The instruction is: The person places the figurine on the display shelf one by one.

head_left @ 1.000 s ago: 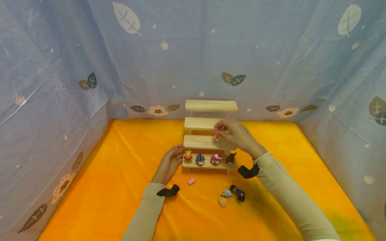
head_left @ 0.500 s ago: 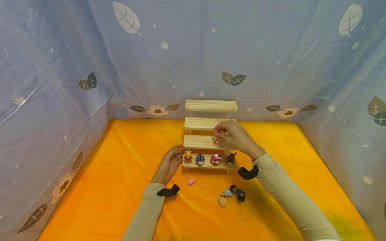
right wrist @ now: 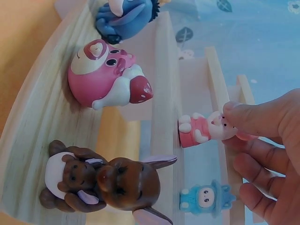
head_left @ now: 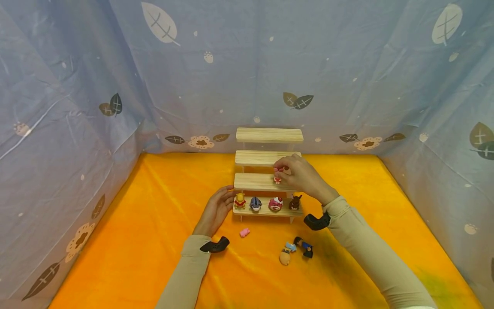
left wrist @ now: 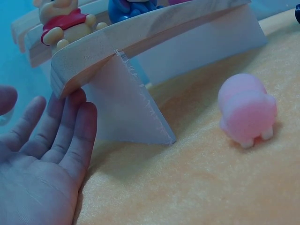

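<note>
My right hand [head_left: 302, 176] pinches a small pink figurine [right wrist: 201, 127] in red clothes by its head, between thumb and fingers. The figurine's base is right at the second step of the wooden display shelf [head_left: 254, 182]. Beside it on that step stands a light-blue figurine [right wrist: 204, 198] with a hat, which the hand hides in the head view. My left hand [head_left: 216, 210] is at the left end of the shelf, its extended fingertips touching the bottom step's corner from below. A yellow bear figurine [left wrist: 68, 23] in a red top stands just above those fingers.
On the bottom step are also a blue-grey donkey [head_left: 255, 204], a pink bear [head_left: 275, 204] and a brown rabbit-eared figurine [head_left: 295, 202]. A pink pig [head_left: 245, 232] lies before the shelf on the orange cloth [head_left: 154, 257]. A tan figurine [head_left: 285, 256] and a dark-haired one [head_left: 304, 248] lie front right.
My right hand has come down slightly with the pink figurine, bringing it to the second step. The left hand has stayed at the shelf's end.
</note>
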Demonstrator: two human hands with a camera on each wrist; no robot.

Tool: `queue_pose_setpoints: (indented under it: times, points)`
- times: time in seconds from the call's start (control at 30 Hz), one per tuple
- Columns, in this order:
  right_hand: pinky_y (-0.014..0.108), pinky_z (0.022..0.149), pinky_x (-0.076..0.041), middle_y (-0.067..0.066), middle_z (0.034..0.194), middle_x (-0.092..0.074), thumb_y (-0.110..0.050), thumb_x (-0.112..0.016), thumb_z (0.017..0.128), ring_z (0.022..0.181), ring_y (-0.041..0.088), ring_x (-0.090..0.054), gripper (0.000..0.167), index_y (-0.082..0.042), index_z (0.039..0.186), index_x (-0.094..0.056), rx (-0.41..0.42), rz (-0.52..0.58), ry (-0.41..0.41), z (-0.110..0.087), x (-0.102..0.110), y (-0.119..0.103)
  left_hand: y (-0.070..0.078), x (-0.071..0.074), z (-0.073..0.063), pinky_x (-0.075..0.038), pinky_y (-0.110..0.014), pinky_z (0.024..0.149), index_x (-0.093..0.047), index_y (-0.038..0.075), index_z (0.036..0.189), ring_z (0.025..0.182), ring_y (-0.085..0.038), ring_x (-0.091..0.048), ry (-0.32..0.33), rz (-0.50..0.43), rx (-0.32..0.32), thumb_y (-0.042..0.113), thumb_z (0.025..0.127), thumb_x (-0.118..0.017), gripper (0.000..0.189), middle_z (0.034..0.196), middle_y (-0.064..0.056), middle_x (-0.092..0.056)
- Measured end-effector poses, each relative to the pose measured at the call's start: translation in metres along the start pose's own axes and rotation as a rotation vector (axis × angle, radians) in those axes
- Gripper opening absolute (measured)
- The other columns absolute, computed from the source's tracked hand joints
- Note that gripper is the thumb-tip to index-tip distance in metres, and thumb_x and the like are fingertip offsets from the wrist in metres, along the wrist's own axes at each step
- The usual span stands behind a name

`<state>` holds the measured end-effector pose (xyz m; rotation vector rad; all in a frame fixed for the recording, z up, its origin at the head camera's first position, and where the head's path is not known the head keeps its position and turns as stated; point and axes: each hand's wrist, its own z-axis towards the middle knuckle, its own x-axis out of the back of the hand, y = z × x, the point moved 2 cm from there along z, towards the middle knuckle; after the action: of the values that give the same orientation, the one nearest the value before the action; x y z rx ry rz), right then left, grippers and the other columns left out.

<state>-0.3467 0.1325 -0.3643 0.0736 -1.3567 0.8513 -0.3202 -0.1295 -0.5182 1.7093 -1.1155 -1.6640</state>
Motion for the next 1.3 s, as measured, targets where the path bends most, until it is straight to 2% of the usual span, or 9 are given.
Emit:
queue_pose_setpoints:
  times: [0.33,0.57,0.73,0.9,1.07,1.3]
  points:
    - [0.042,0.084,-0.052,0.009,0.108,-0.073,-0.016,-0.071,0.095,0.097,0.025,-0.062,0.019,-0.008,0.112,-0.075,0.019,-0.012,-0.002,-0.002,0.002,-0.001,0.0,0.001,0.0,-0.051,-0.026,0.094,-0.047,0.007,0.137,0.11,-0.017,-0.059,-0.006,0.03,0.004,0.032,0.108,-0.045,0.038,0.12,-0.005,-0.06]
    - [0.043,0.086,-0.051,0.009,0.112,-0.07,-0.019,-0.07,0.096,0.1,0.026,-0.058,0.024,-0.008,0.117,-0.073,0.024,0.0,0.01,-0.004,0.011,-0.003,0.0,0.001,-0.001,-0.051,-0.025,0.093,-0.047,0.007,0.137,0.11,-0.017,-0.059,-0.001,0.022,0.009,0.032,0.108,-0.045,0.038,0.121,-0.006,-0.059]
    - [0.049,0.095,-0.052,0.012,0.122,-0.067,-0.019,-0.07,0.097,0.106,0.03,-0.06,0.03,-0.007,0.124,-0.07,0.033,0.005,0.042,-0.008,0.02,-0.01,0.0,0.0,-0.001,-0.051,-0.025,0.093,-0.047,0.007,0.135,0.11,-0.018,-0.058,0.0,0.006,0.012,0.03,0.109,-0.044,0.036,0.12,-0.007,-0.059]
    - [0.05,0.096,-0.05,0.011,0.124,-0.065,-0.017,-0.068,0.097,0.108,0.029,-0.058,0.032,-0.006,0.128,-0.067,0.054,0.028,0.069,-0.012,0.027,-0.023,0.001,0.0,-0.001,-0.051,-0.027,0.094,-0.047,0.006,0.135,0.11,-0.018,-0.059,-0.002,0.013,0.008,0.03,0.109,-0.043,0.035,0.119,-0.006,-0.06]
    - [0.048,0.092,-0.051,0.01,0.12,-0.067,-0.013,-0.068,0.097,0.101,0.026,-0.059,0.03,-0.005,0.126,-0.068,0.135,0.071,0.088,-0.018,0.033,-0.04,0.001,0.0,-0.002,-0.051,-0.027,0.095,-0.047,0.007,0.135,0.112,-0.019,-0.059,-0.002,0.018,0.01,0.03,0.109,-0.042,0.035,0.12,-0.006,-0.06]
    - [0.036,0.078,-0.053,0.005,0.108,-0.066,-0.016,-0.069,0.097,0.092,0.018,-0.058,0.026,-0.009,0.122,-0.069,0.242,0.061,0.087,-0.026,0.034,-0.066,0.003,-0.002,-0.003,-0.051,-0.026,0.095,-0.046,0.006,0.136,0.113,-0.019,-0.057,-0.005,0.013,0.019,0.029,0.109,-0.042,0.036,0.12,-0.006,-0.059]
